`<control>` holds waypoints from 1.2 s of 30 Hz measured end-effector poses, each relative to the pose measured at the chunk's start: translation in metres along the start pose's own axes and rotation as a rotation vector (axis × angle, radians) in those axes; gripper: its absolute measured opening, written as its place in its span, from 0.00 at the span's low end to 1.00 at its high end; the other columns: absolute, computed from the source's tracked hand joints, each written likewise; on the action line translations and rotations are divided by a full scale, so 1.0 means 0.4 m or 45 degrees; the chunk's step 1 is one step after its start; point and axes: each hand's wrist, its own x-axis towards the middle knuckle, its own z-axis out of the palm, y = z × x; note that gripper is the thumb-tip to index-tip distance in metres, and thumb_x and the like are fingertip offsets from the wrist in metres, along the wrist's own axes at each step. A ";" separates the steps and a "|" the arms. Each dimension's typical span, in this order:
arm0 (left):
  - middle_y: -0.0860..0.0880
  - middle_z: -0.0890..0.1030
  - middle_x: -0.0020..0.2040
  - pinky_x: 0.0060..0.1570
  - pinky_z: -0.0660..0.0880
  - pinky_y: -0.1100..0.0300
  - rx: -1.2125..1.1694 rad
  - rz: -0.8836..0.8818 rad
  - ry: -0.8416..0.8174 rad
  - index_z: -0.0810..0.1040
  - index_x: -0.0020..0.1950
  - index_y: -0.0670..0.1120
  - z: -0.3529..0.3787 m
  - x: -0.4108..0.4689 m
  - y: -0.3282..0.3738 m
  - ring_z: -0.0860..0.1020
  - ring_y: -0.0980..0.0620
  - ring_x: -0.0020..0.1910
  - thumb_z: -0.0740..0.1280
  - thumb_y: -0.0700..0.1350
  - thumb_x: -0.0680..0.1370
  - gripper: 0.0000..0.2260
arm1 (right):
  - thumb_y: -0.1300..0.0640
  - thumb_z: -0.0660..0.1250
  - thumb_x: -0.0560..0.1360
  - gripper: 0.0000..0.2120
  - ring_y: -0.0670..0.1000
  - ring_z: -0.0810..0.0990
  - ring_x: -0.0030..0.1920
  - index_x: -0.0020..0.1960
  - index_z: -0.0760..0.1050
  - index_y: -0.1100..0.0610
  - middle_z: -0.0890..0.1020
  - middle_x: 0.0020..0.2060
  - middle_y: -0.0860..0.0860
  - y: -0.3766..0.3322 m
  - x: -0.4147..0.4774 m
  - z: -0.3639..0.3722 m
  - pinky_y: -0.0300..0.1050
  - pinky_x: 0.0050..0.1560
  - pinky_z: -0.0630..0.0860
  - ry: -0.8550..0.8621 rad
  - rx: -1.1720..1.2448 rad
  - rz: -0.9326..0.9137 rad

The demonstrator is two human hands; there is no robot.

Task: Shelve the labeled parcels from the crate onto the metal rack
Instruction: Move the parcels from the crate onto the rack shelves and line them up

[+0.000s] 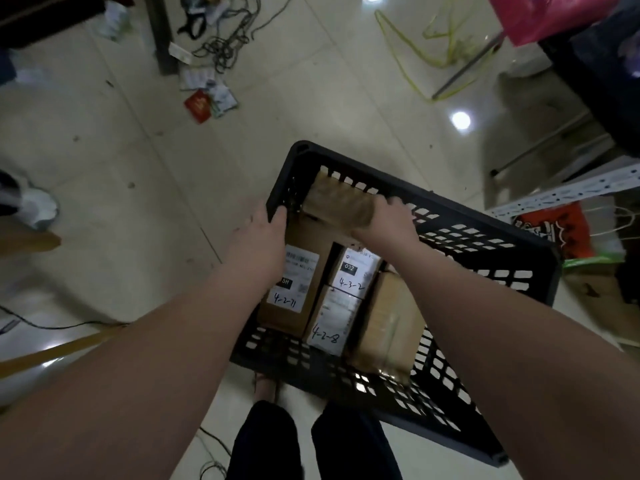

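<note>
Picking out a parcel: the right hand (384, 221) curls its fingers round a taped brown parcel (337, 202) at the far end of the crate (467, 214), while the left hand (263, 233) grips its rim. Next, probably: lift it clear.

Parcels (346, 299) lie side by side in the crate (485, 258) on the floor (138, 168).

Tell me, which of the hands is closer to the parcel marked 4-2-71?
Left. The left hand grips the crate wall right beside the 4-2-71 parcel, covering part of its label; the right hand holds a taped brown parcel at the crate's far end.
</note>
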 end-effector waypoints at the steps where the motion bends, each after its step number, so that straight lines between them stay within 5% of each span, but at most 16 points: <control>1: 0.40 0.55 0.74 0.58 0.71 0.51 0.021 0.009 0.020 0.48 0.78 0.48 0.007 0.010 -0.003 0.67 0.42 0.65 0.67 0.40 0.75 0.37 | 0.47 0.69 0.73 0.32 0.62 0.63 0.69 0.73 0.64 0.58 0.68 0.66 0.60 -0.012 0.016 0.010 0.56 0.66 0.67 0.004 -0.028 0.000; 7: 0.42 0.62 0.67 0.45 0.69 0.58 0.079 0.096 0.194 0.49 0.77 0.48 0.036 0.051 -0.020 0.73 0.46 0.55 0.67 0.37 0.74 0.38 | 0.43 0.76 0.67 0.47 0.65 0.59 0.71 0.77 0.55 0.52 0.57 0.72 0.60 -0.047 0.049 0.095 0.59 0.65 0.69 0.046 -0.099 0.073; 10: 0.43 0.63 0.67 0.48 0.72 0.56 0.045 0.127 0.244 0.53 0.77 0.49 0.037 0.063 -0.035 0.74 0.46 0.55 0.66 0.34 0.74 0.36 | 0.45 0.78 0.65 0.52 0.65 0.62 0.69 0.78 0.50 0.48 0.54 0.73 0.58 -0.036 0.047 0.115 0.57 0.62 0.71 0.056 -0.060 0.141; 16: 0.43 0.66 0.65 0.54 0.75 0.48 -0.218 0.167 0.260 0.62 0.74 0.49 0.034 0.069 -0.042 0.75 0.43 0.54 0.64 0.35 0.75 0.29 | 0.52 0.79 0.63 0.44 0.61 0.64 0.66 0.72 0.59 0.55 0.61 0.67 0.57 -0.036 0.015 0.140 0.51 0.52 0.73 0.182 -0.289 0.080; 21: 0.43 0.65 0.70 0.59 0.71 0.50 -0.351 0.099 0.123 0.66 0.73 0.49 0.005 0.071 -0.043 0.70 0.43 0.63 0.63 0.44 0.78 0.23 | 0.55 0.78 0.63 0.43 0.57 0.65 0.62 0.72 0.60 0.53 0.60 0.64 0.54 0.012 -0.092 0.163 0.50 0.58 0.72 0.309 0.094 0.074; 23: 0.42 0.65 0.70 0.64 0.65 0.50 -0.276 0.120 0.250 0.71 0.69 0.48 -0.015 0.056 -0.030 0.65 0.43 0.68 0.63 0.52 0.78 0.21 | 0.56 0.79 0.62 0.44 0.56 0.64 0.64 0.73 0.59 0.52 0.60 0.64 0.53 0.036 -0.149 0.163 0.49 0.61 0.71 0.346 0.230 0.127; 25: 0.45 0.68 0.66 0.61 0.66 0.54 -0.541 0.120 0.334 0.75 0.65 0.49 -0.035 0.025 -0.004 0.67 0.46 0.66 0.63 0.57 0.78 0.19 | 0.56 0.80 0.62 0.46 0.55 0.64 0.65 0.73 0.60 0.51 0.60 0.65 0.54 0.049 -0.208 0.155 0.48 0.63 0.71 0.437 0.313 0.133; 28: 0.48 0.74 0.62 0.55 0.75 0.52 -1.435 -0.092 -0.185 0.71 0.65 0.52 -0.057 -0.037 0.044 0.74 0.48 0.59 0.64 0.62 0.75 0.22 | 0.58 0.81 0.59 0.45 0.56 0.66 0.63 0.71 0.64 0.53 0.63 0.63 0.56 0.070 -0.286 0.142 0.48 0.59 0.71 0.726 0.302 -0.027; 31: 0.47 0.76 0.61 0.52 0.78 0.45 -1.927 -0.372 -0.770 0.72 0.67 0.55 -0.068 -0.086 0.065 0.77 0.43 0.58 0.68 0.65 0.69 0.29 | 0.59 0.82 0.56 0.46 0.59 0.69 0.59 0.69 0.63 0.52 0.63 0.60 0.53 0.109 -0.338 0.136 0.53 0.55 0.77 0.955 0.232 -0.214; 33: 0.45 0.79 0.59 0.48 0.79 0.44 -2.043 -0.352 -0.927 0.75 0.65 0.54 -0.074 -0.109 0.074 0.79 0.41 0.56 0.68 0.62 0.71 0.25 | 0.61 0.83 0.55 0.47 0.58 0.68 0.58 0.68 0.63 0.53 0.63 0.58 0.53 0.136 -0.361 0.125 0.51 0.53 0.76 1.041 0.223 -0.252; 36: 0.44 0.81 0.55 0.45 0.78 0.45 -2.074 -0.257 -0.881 0.75 0.65 0.50 -0.070 -0.149 0.097 0.80 0.43 0.52 0.65 0.57 0.73 0.22 | 0.63 0.82 0.57 0.47 0.55 0.67 0.57 0.70 0.63 0.52 0.63 0.60 0.53 0.158 -0.397 0.098 0.48 0.49 0.78 1.064 0.217 -0.291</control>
